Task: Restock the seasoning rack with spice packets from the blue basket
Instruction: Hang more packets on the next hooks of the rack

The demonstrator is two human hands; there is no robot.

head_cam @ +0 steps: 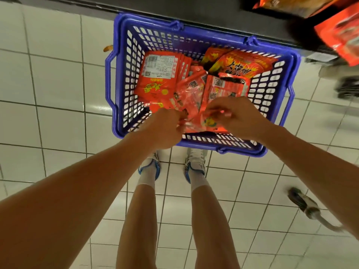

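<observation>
A blue basket (196, 35) of hard plastic, its walls a lattice of rectangular holes, stands on a glossy white tiled floor (54, 78) with dark grout lines. It is rectangular, its long axis running across the view and skewed so the right end sits lower. Inside lie glossy red-orange spice packets (161, 74), flat foil rectangles stacked and overlapping. One at the basket's far left shows its printed back with a barcode; another near the far right wall (240, 65) shows bold black characters on flame art, tilted.

Both hands reach into the near side of the basket. The left hand (165, 129) has its fingers curled and pinched on the crinkled edge of a packet (190, 105). The right hand (235, 115) is likewise closed, fingertips gripping a packet (208, 122) with a yellow mark.

Beyond the basket's far right corner, blurred red packets (342, 33) hang on a dark rack. Just below its near wall stand white sneakers (195, 164).
</observation>
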